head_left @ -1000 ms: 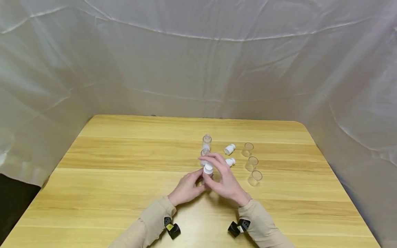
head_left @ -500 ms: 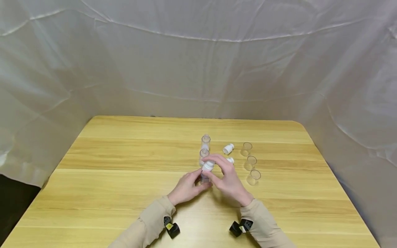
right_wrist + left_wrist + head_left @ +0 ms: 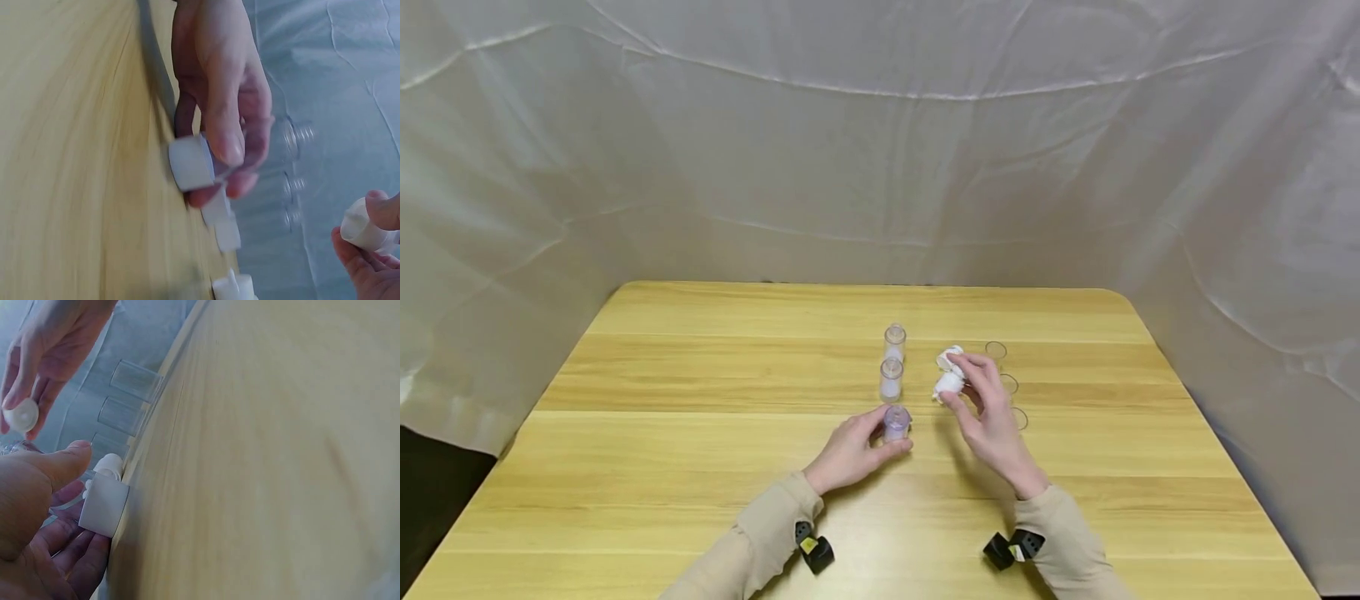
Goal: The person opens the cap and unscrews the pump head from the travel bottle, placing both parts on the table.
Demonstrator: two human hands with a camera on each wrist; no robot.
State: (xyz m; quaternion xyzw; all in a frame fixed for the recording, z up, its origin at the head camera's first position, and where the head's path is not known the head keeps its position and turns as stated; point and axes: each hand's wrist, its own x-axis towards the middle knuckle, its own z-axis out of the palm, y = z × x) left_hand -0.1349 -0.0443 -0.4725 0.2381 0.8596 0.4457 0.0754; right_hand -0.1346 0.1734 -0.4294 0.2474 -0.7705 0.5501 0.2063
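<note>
My left hand (image 3: pixel 850 454) grips a clear bottle (image 3: pixel 896 423) low on its body. This bottle has a white lower part (image 3: pixel 104 506) and, in the right wrist view, a bare threaded neck (image 3: pixel 303 133). To the right, my right hand (image 3: pixel 996 425) pinches a white pump head (image 3: pixel 950 384) between thumb and fingers, above the table and apart from the bottle. Another white pump head (image 3: pixel 949 358) lies just behind it; the held one and my fingers hide part of that area. Two similar bottles (image 3: pixel 891 380) stand upright in a row behind the gripped one.
Three clear caps (image 3: pixel 135 380) stand in a row on the right, partly behind my right hand in the head view. The wooden table (image 3: pixel 700 375) is bounded at the back and sides by a pale hanging sheet (image 3: pixel 880 183).
My right hand has lifted the white pump head off the bottle's top and moved right with it, tilting it over. My left hand keeps its grip on the bottle in the same place.
</note>
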